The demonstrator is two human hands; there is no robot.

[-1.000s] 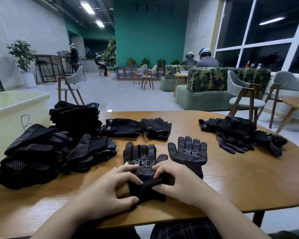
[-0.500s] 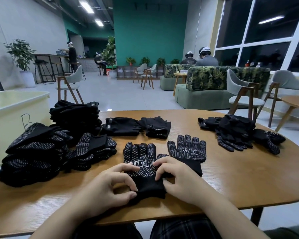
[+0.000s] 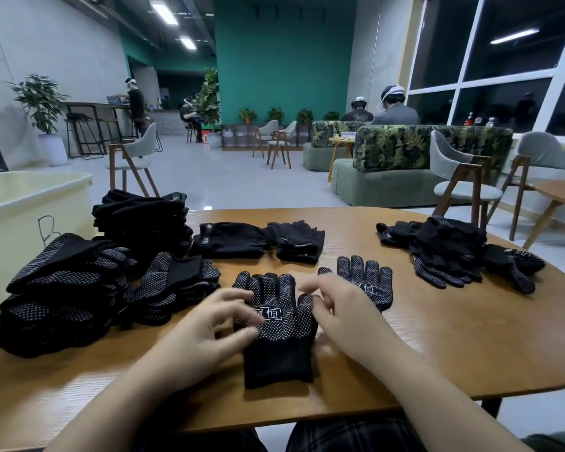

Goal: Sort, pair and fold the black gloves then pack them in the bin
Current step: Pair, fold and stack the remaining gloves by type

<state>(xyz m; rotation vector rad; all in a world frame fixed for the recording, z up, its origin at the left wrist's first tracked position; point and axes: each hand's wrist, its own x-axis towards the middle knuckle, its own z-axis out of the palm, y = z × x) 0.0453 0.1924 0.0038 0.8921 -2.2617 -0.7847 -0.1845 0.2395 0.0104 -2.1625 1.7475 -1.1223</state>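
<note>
Both hands lift off the cuff now! The left hand (image 3: 206, 324) and right hand (image 3: 340, 308) hover with fingers spread, clamped on nothing, though motion blur leaves that slightly uncertain. The dotted glove (image 3: 276, 324) lies flat between the fingertips, cuff unfolded again; a moment ago it was pinched. Its mate (image 3: 367, 278) waits beyond the right fingers, so pairing looks next.

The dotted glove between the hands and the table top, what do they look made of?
The dotted glove looks like black knit fabric, matte, with small white grip dots, likely rubber or PVC, and a plain ribbed-looking cuff. The table shows brown wood grain with a soft sheen; solid wood or veneer, I cannot tell.
</note>
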